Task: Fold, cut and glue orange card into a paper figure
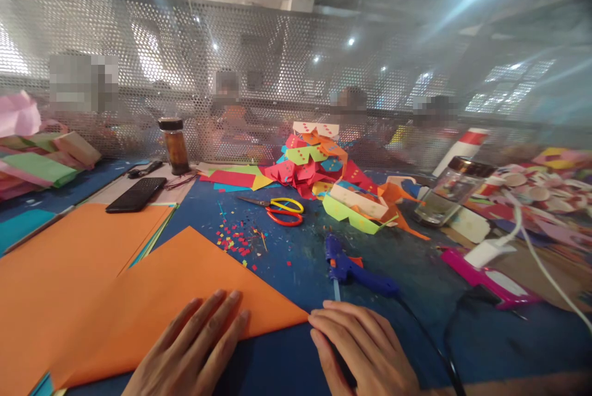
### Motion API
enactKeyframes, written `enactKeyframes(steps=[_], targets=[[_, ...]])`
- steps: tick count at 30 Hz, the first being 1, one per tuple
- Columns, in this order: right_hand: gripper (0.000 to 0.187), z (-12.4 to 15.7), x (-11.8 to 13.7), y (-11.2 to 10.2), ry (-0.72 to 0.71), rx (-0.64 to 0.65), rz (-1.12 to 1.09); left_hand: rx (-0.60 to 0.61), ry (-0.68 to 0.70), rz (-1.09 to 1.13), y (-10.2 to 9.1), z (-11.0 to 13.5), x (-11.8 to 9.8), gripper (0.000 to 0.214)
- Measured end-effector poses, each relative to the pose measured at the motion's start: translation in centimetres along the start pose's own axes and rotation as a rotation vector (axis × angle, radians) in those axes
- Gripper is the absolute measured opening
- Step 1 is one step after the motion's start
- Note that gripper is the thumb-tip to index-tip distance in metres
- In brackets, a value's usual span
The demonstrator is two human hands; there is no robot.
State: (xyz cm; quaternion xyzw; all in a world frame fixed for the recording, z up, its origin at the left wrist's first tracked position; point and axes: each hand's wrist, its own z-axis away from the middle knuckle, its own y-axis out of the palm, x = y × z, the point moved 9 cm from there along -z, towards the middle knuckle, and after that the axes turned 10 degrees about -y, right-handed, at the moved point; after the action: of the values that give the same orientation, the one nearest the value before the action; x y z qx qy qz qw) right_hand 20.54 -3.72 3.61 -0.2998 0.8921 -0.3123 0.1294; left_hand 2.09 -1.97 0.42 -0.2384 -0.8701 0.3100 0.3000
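Observation:
A large sheet of orange paper (185, 272), folded to a point, lies at the front left of the blue table. My left hand (198, 340) rests flat on it, fingers spread, holding nothing. At the paper's right-hand corner, my right hand (361, 340) touches the tip with its fingertips. Its fingers are stretched out and slightly bent, the thumb just below the index finger. A blue glue gun (351, 269) lies just beyond the right hand. Farther off are scissors (284, 211) with yellow and red handles, beside small coloured paper scraps (235, 239).
A black phone (136, 194) and a brown-filled jar (176, 146) stand back left. Cut paper shapes (314, 168) are heaped at the back. At right are a glass jar (451, 192), a pink power strip (490, 279) and cables. Behind is a perforated metal screen (277, 44).

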Motion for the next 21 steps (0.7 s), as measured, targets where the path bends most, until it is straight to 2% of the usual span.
enactKeyframes(steps=[12,17,21], targets=[[0.02,0.0,0.3,-0.2,0.0,-0.002,0.0,0.075,0.032,-0.046,0.8,0.8,-0.2,0.07],[0.019,0.1,0.2,-0.2,0.032,0.002,-0.016,0.099,0.003,0.03,1.8,1.7,-0.1,0.073],[0.019,0.0,0.2,-0.2,0.07,-0.004,-0.029,0.068,-0.042,0.122,2.6,2.5,0.1,0.072]])
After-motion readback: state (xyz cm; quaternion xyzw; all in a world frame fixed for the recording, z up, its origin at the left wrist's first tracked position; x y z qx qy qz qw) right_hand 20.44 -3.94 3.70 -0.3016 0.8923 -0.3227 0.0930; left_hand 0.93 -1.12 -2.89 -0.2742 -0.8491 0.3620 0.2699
